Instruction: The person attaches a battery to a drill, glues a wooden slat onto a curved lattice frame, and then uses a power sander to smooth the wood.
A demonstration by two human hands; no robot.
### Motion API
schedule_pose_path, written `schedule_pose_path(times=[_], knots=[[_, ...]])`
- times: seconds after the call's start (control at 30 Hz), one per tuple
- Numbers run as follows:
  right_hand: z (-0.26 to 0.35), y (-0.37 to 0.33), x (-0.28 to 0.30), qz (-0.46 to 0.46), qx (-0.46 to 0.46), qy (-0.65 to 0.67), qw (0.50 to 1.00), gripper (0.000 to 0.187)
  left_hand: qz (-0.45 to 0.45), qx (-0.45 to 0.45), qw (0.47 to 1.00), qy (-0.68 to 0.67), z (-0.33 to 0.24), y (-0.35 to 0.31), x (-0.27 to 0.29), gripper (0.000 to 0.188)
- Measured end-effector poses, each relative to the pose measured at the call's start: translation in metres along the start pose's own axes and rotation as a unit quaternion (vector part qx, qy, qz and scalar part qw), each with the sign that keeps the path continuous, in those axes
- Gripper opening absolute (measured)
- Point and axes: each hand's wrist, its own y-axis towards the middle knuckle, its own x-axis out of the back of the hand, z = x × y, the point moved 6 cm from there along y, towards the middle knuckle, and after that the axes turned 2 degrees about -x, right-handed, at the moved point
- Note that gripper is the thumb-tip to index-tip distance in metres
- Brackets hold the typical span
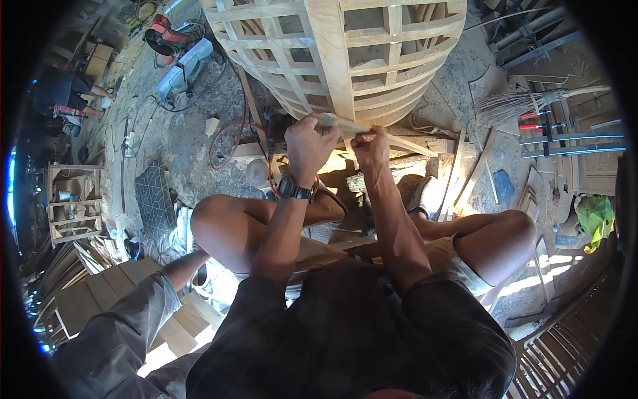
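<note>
In front of me rises a curved lattice frame [330, 60] of pale wood, with crossing slats and a wide upright board down its middle. Both hands are at its lower edge. My left hand [311, 147], with a dark watch on the wrist, has its fingers closed on a thin, pale, flat strip [349, 124]. On the strip's other end my right hand [372, 147] is closed, knuckles up. The strip lies against the bottom of the upright board. Whether it is wood or sandpaper, I cannot tell. My fingertips are partly hidden.
A red power tool [164, 36] and a grey metal piece [186, 70] lie at far left. An orange hose [219, 143] loops by my left hand. Right are a twig broom [515, 105], red-handled clamps [531, 126] and loose wood strips. Other people are on the left.
</note>
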Motion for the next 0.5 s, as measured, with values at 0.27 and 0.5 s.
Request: schedule_pose_path(times=[0.27, 0.5], knots=[[0.023, -0.022, -0.018, 0.071, -0.016, -0.022, 0.997, 0.015, 0.049, -0.007, 0.991, -0.121, 0.007, 0.003, 0.010, 0.026], [0.026, -0.031, -0.005, 0.063, 0.021, -0.063, 0.996, 0.016, 0.085, 0.059, 0.980, -0.170, 0.032, 0.007, -0.002, 0.018]])
